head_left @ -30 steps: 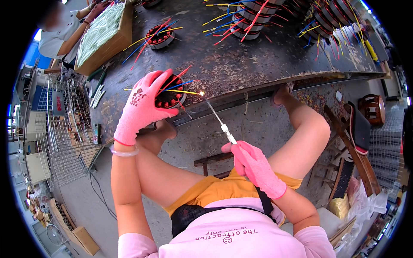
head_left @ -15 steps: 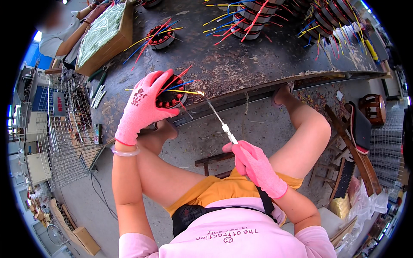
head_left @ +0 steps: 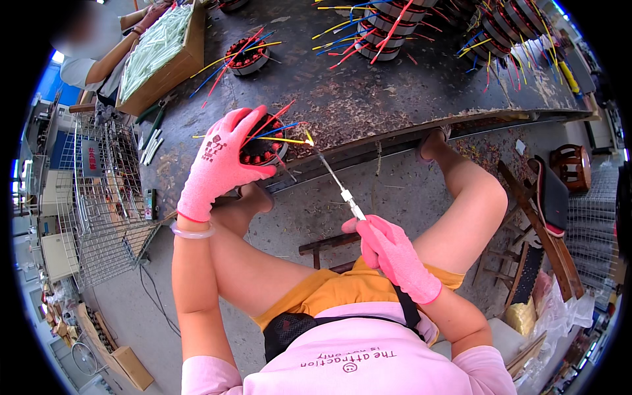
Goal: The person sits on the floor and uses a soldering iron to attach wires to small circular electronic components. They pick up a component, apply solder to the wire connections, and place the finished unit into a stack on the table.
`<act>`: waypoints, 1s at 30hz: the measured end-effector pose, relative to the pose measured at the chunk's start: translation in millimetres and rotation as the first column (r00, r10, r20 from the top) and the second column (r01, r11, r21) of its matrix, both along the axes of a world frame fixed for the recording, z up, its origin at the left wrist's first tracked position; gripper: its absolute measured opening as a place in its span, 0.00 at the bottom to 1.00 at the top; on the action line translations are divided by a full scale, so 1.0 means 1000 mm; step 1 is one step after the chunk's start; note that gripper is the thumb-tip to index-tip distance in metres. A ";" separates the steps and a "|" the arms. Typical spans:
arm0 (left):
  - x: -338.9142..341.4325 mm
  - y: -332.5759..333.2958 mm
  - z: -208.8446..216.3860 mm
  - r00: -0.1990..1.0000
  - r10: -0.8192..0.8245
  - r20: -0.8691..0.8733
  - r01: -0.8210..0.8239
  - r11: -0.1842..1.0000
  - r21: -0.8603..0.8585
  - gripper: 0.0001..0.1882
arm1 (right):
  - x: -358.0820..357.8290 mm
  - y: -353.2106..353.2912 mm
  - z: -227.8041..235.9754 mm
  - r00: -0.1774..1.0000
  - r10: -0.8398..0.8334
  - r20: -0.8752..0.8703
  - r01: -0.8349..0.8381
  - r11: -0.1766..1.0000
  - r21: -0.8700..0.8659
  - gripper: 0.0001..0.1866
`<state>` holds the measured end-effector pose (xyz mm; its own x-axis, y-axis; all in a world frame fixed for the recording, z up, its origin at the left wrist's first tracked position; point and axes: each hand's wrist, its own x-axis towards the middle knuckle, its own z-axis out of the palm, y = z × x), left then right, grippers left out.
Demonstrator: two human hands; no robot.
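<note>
My left hand (head_left: 227, 155), in a pink glove, grips a motor stator (head_left: 260, 157) near the table's front edge, fingers over its far side and thumb along the near side. Red, blue and yellow lead wires stick out from it to the right. My right hand (head_left: 395, 253), also gloved in pink, is closed around a slim torch (head_left: 349, 197) with a long thin metal tube, pointed up and left. Its tip is at the end of the yellow wire (head_left: 283, 139), where a small bright flame shows. The palm hides part of the stator.
Another stator (head_left: 247, 56) with loose leads lies farther back on the dark table (head_left: 388, 99). Stacked stators (head_left: 385, 33) stand at the back right. At the back left is a box (head_left: 178, 56) of pale tubes, with a co-worker's arm (head_left: 112, 62) beside it. A wire rack (head_left: 108, 197) stands left.
The flame at the yellow wire's end is larger and reaches upward, with a yellow streak above it. Both hands stay almost in place.
</note>
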<state>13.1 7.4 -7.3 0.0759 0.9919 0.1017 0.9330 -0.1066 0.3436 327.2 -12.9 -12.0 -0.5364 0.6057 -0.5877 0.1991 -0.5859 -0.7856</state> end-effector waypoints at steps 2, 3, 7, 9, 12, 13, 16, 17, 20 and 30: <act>0.001 0.000 0.000 1.000 0.001 0.005 -0.001 1.000 -0.001 0.48 | 0.001 0.000 -0.001 1.000 0.000 0.001 0.000 1.000 0.000 0.18; 0.001 0.000 0.000 1.000 0.003 0.004 -0.003 1.000 -0.001 0.48 | 0.001 0.000 -0.003 1.000 0.000 0.001 0.000 1.000 0.000 0.18; 0.000 0.000 -0.001 1.000 0.004 0.008 -0.004 1.000 -0.001 0.48 | 0.002 0.000 -0.007 1.000 0.021 -0.011 -0.021 0.999 0.032 0.19; 0.000 0.000 0.000 1.000 0.004 0.009 -0.004 1.000 -0.002 0.48 | 0.001 0.000 -0.005 1.000 0.022 -0.018 -0.021 0.999 0.046 0.19; 0.001 0.000 0.000 1.000 0.005 0.006 -0.005 1.000 -0.003 0.48 | 0.000 0.000 -0.003 1.000 -0.001 -0.024 0.001 1.000 0.000 0.19; 0.000 0.000 -0.001 1.000 0.004 0.005 -0.004 1.000 -0.002 0.48 | 0.000 0.000 -0.003 1.000 0.000 -0.018 0.000 1.000 -0.003 0.19; 0.000 0.000 -0.001 1.000 -0.001 0.003 0.001 1.000 0.002 0.48 | 0.001 0.001 -0.003 1.000 0.005 -0.003 -0.005 1.000 -0.004 0.19; 0.000 0.000 -0.001 1.000 -0.002 0.002 0.002 1.000 0.003 0.48 | 0.001 0.001 -0.003 1.000 0.008 -0.002 -0.008 1.000 0.002 0.19; 0.000 0.000 0.000 1.000 -0.005 0.004 0.005 1.000 0.006 0.48 | 0.001 0.000 -0.006 1.000 0.001 -0.020 -0.001 1.000 0.002 0.19; -0.001 0.000 -0.002 1.000 -0.005 0.009 0.005 1.000 0.010 0.49 | 0.001 0.000 -0.006 1.000 -0.003 -0.019 0.003 1.000 -0.007 0.19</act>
<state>12.6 7.8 -9.2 0.0800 0.9904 0.1127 0.9292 -0.1150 0.3513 328.0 -12.9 -17.6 -0.5458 0.6033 -0.5815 0.1821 -0.5920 -0.7851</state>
